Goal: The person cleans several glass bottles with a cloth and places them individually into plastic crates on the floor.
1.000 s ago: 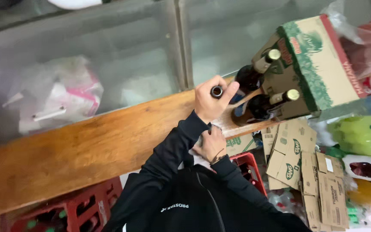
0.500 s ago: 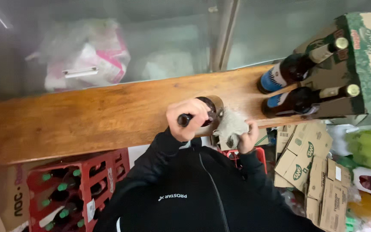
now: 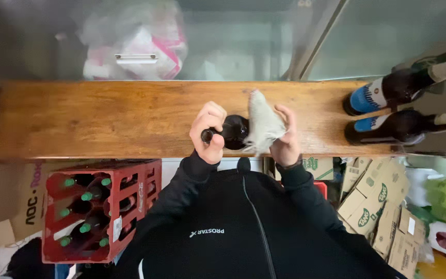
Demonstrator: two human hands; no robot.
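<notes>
Your left hand [image 3: 210, 132] now grasps the neck of a dark brown glass bottle [image 3: 232, 132] at the middle of the long wooden worktop [image 3: 94, 118]. It has come over from the two bottles at three o'clock. Your right hand [image 3: 285, 137] presses a grey cloth [image 3: 263, 124] against the bottle's side.

Head view, steeply down, seemingly close

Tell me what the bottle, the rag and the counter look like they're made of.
Bottle: dark glass, judging by its glossy highlights. Rag: soft grey woven cloth, crumpled and limp. Counter: wood, with visible grain and a worn, slightly shiny orange-brown finish.
</notes>
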